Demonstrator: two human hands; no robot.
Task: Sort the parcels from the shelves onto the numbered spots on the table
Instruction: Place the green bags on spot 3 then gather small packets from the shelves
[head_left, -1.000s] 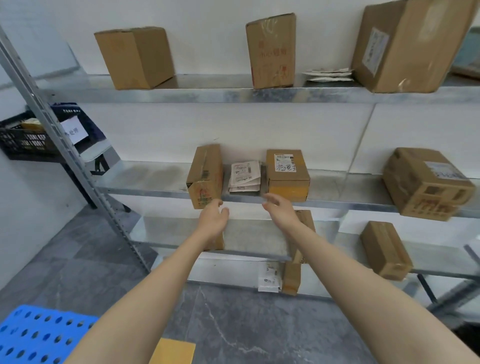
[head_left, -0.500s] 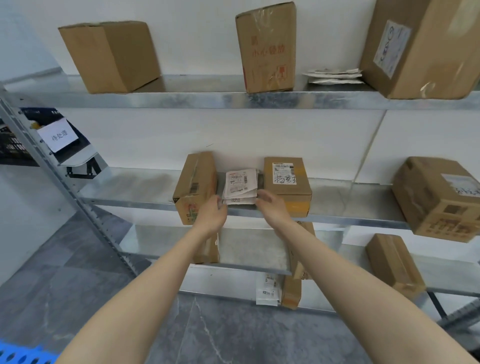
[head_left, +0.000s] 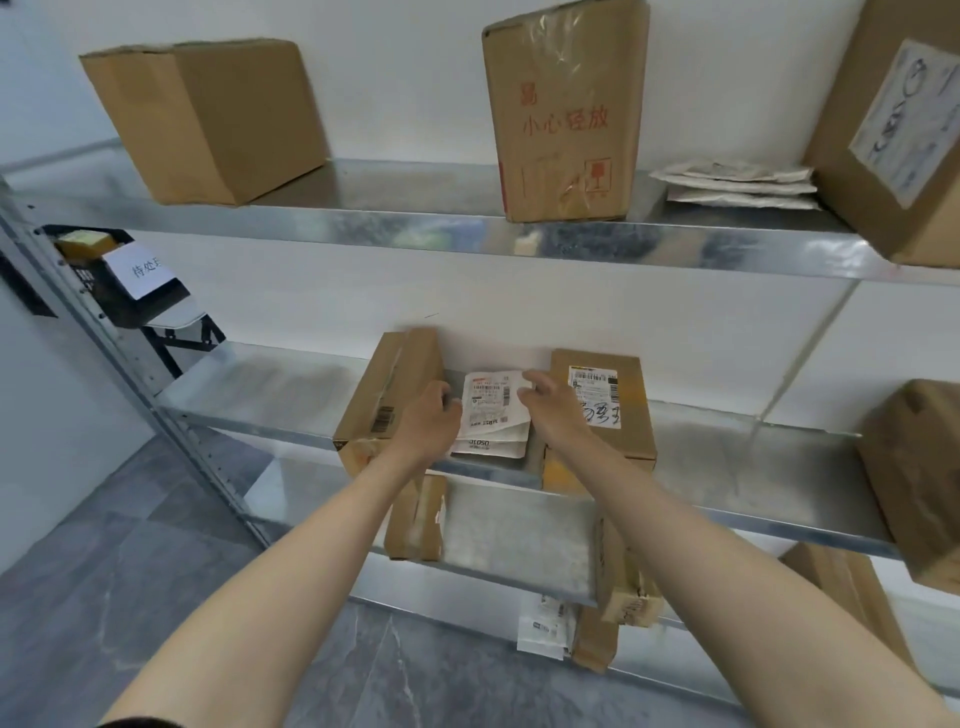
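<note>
A small stack of flat white mailers (head_left: 491, 415) with printed labels lies on the middle shelf (head_left: 270, 400), between a narrow brown box (head_left: 387, 384) and a labelled brown box (head_left: 623, 426). My left hand (head_left: 423, 423) holds the stack's left edge, its fingertips hidden behind the hand. My right hand (head_left: 553, 410) pinches the right edge of the top mailer, which is tilted up a little off the ones below.
The top shelf (head_left: 395, 228) carries a plain box (head_left: 208, 119), a tall box with red print (head_left: 563, 119), flat grey mailers (head_left: 737, 182) and a big box (head_left: 893, 130). More boxes sit at the far right (head_left: 914, 483) and on the lower shelves (head_left: 415, 519). A black crate (head_left: 119, 291) stands left.
The view has come closer to the shelves. Both hands have reached further in, from the shelf's front edge to the two sides of the white mailers, and the top mailer has tilted up.
</note>
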